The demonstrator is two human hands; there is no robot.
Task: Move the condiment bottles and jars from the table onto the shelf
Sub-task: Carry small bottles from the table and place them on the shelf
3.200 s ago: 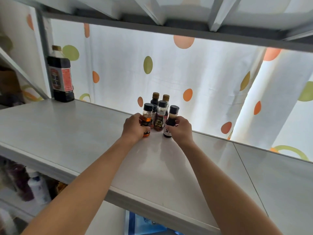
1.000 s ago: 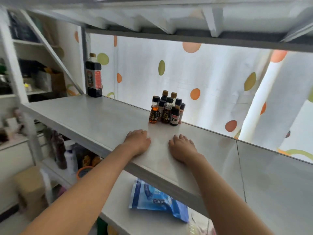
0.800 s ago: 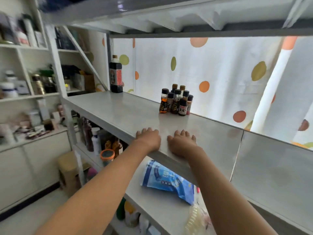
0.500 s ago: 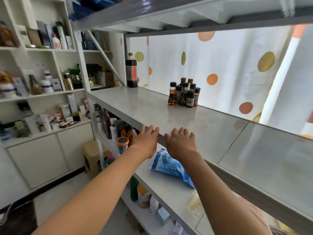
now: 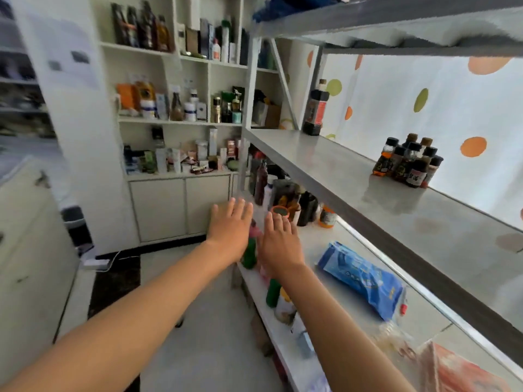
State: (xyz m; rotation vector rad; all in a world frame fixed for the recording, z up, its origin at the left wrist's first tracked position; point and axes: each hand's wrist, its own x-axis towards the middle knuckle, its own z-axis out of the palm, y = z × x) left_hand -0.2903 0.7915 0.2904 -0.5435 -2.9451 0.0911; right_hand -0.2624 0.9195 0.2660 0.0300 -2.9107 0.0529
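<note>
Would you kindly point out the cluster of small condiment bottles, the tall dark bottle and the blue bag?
cluster of small condiment bottles (image 5: 407, 164): head view, middle of the group.
tall dark bottle (image 5: 315, 110): head view, label.
blue bag (image 5: 360, 278): head view, centre of its face.

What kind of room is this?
Likely a storeroom or pantry. A metal rack holds a cluster of small sauce bottles and a big dark bottle; white wall shelves are packed with boxes and jars, with cabinets below.
</note>
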